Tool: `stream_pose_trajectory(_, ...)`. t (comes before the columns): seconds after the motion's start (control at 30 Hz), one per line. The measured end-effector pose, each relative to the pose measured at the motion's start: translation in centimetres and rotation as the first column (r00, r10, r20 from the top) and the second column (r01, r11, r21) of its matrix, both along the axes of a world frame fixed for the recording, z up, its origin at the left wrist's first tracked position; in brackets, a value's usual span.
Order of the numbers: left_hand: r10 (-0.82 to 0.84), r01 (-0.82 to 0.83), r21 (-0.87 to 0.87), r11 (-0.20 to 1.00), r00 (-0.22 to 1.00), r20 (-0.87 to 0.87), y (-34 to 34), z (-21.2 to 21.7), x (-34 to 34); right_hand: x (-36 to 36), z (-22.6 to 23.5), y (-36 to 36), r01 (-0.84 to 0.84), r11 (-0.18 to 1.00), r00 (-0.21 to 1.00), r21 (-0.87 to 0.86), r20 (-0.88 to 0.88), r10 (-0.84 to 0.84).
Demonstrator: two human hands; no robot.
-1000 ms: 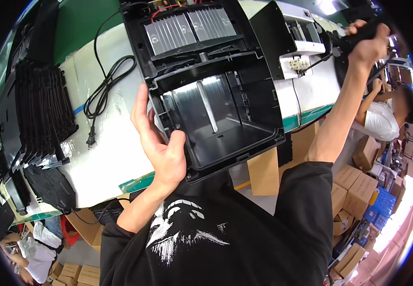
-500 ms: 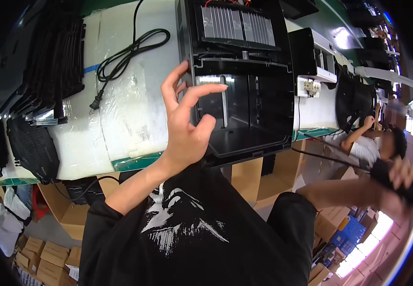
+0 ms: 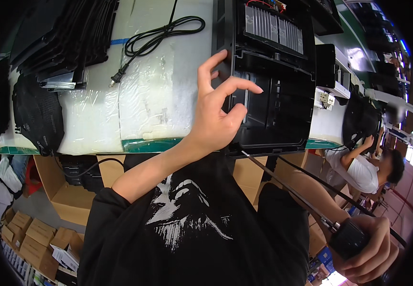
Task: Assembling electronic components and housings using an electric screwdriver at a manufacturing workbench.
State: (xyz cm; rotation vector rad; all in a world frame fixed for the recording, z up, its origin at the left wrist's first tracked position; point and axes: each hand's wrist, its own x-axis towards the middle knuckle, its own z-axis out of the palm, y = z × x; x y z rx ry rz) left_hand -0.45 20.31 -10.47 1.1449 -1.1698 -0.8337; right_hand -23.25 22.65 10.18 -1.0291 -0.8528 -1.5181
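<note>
A black case (image 3: 271,138) with an open cavity stands on the bench in front of me, with finned silver heatsinks (image 3: 273,29) in its far part. My left hand (image 3: 218,112) is at the case's left wall. Its fingers are curved and apart: some touch the outside of the wall, while the index finger and thumb stretch over the cavity with a gap between them. At the lower right, my right hand (image 3: 373,252) is wrapped round the black body of an electric screwdriver (image 3: 349,238). Its long thin bit points up-left, the tip near the case's front edge.
Stacked black panels (image 3: 68,38) and a black mesh piece (image 3: 38,112) lie on the left of the bench. A coiled black power cord (image 3: 163,33) is behind my left hand. Cardboard boxes (image 3: 70,200) are below the bench. A co-worker (image 3: 359,167) sits at the right.
My right hand has brought the screwdriver from the far right in toward the case, its long bit now showing clearly. The whole view has shifted; my left hand keeps its place at the case wall.
</note>
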Motion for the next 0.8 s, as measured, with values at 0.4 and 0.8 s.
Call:
stream_pose_trajectory(0.4, -0.001, 0.001, -0.022, 1.0, 1.0, -0.006, -0.5, 0.1, -0.3, 8.2, -6.3, -0.4, 0.544, 0.838, 0.645, 0.042, -0.659, -0.386)
stream_pose_trajectory(0.8, -0.001, 0.001, -0.017, 1.0, 1.0, -0.007, -0.4, -0.2, -0.2, 8.1, -8.2, 0.2, 0.632, 0.773, 0.511, 0.055, -0.779, -0.363)
